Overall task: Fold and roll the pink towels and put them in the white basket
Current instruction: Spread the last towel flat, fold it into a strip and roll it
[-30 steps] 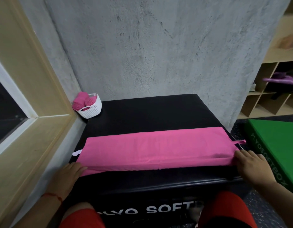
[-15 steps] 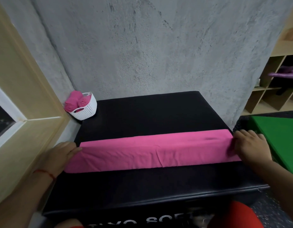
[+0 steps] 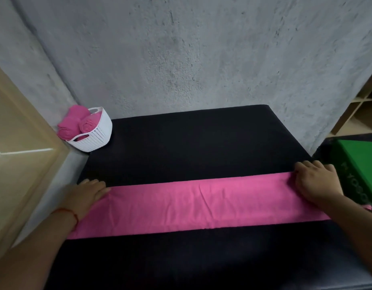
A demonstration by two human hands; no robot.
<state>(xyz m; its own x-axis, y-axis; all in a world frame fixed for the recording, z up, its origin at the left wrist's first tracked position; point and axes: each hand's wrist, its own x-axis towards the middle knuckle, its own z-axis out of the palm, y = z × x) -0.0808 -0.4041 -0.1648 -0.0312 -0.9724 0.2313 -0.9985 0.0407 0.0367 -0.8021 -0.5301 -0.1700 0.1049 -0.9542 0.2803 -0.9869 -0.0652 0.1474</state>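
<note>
Pink towel (image 3: 201, 204): folded into one long narrow strip, lying flat across the black padded box (image 3: 191, 147), spanning from one hand to the other.

Left hand (image 3: 86, 192): palm down on the strip's left end, fingers (image 3: 99, 188) straight and close together, tips pointing along the strip.

Right hand (image 3: 317, 181): palm down on the right end, fingers lightly spread, tips at the strip's far edge.

White basket (image 3: 97, 137): well beyond the left fingertips, at the box's far left corner, holding two rolled pink towels (image 3: 73, 126).

Green box (image 3: 360, 162): just right of the right hand.
</note>
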